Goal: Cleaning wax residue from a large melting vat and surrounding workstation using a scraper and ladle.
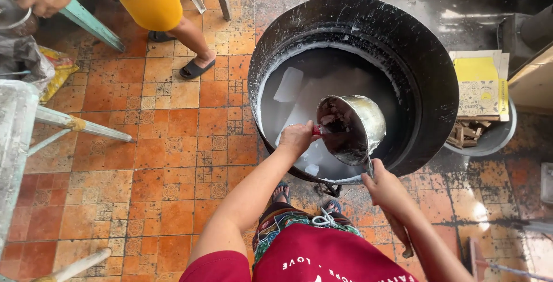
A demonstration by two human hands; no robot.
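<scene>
The left hand point(296, 138) grips the red handle of a dented metal saucepan point(350, 127) tilted over the big black vat point(429, 80) of milky liquid, the right hand point(385, 187) pinching its rim at six o'clock, so a slip could splash liquid onto the orange tiled floor point(173, 161).

Flattened cardboard and a crumpled bag at the edges of the tiled floor

At the right, just beside the big black pot, a flat yellow cardboard sheet point(476, 70) lies on top of a pale printed carton point(479, 97); both are rectangular and rest over a grey tub point(500, 135) holding small pieces of wood. Behind them, paler cardboard edges stick out at the top. At the far left, a crumpled yellow bag with red print point(57, 70) lies on the floor, partly hidden under a grey plastic bag point(23, 57).
</scene>
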